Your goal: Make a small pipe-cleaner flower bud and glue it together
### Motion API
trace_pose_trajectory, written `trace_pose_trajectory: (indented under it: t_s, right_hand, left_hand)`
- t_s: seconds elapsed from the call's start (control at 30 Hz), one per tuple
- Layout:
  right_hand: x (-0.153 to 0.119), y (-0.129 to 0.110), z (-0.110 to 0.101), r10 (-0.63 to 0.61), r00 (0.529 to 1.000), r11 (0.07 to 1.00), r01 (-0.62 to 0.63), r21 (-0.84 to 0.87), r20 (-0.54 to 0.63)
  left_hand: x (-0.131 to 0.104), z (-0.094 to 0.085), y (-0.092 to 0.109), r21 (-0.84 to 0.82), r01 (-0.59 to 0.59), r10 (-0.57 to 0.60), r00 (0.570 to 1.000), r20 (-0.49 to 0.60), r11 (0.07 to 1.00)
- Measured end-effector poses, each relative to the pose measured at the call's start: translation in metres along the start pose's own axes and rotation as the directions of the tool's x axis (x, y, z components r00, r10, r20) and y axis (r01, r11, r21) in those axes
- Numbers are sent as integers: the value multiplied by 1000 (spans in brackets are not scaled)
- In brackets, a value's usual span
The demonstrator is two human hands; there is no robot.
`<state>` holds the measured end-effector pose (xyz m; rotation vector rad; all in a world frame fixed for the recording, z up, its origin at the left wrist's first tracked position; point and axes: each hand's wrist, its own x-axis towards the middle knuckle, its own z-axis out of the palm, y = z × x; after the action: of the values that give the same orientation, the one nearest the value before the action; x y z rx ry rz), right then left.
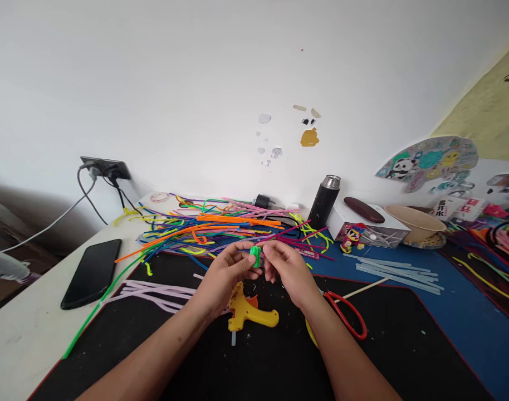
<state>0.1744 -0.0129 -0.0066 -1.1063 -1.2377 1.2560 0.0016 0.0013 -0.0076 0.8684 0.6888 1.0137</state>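
A pale wall [162,89] rises behind a cluttered counter [33,317], where a black mat [179,362] lies in front of the person. Above the mat, the left hand [230,267] pinches a small green fuzzy piece [255,257], apparently made of chenille stem, between thumb and fingers. The right hand [287,268] is at its other side, its fingers drawn close together; whether they grip the piece or something thin beside it, I cannot tell. The work looks to be at an early, small-part stage: the green piece is already bunched into a compact block, while nothing larger can be seen joined to it, and whether the block itself is finished is not clear. Plenty of material is unused: the lilac chenille stems [162,288] lie straight and loose at the mat's left, and a multicoloured heap of chenille stems [229,220] spreads behind the hands. The yellow hot glue gun [260,318] rests below the hands with a glue stick [233,338] in its rear, held by neither hand, and more translucent glue sticks [399,273] lie to the right. The red-handled scissors [364,326] are also set down, partly behind the right forearm. Near the white box [373,229] stands a small colourful figurine [353,238], apart from the piece being handled.
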Motion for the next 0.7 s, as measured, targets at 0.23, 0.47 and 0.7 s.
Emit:
trace_pose_trajectory:
  t_s: [0.23, 0.47, 0.7]
  right_hand:
    - [-5, 1, 3, -312, 949, 860, 302, -411, 45]
    - [-4, 4, 5, -395, 913, 744, 381, -549, 99]
    - [-3, 3, 3, -387, 919, 780, 371, -504, 77]
  left_hand:
    - [3, -5, 2, -133, 65, -75, 995, -70, 989]
    - [1, -3, 2, -101, 79, -83, 996, -35, 992]
    - [2, -1, 0, -118, 140, -140, 990, 9, 983]
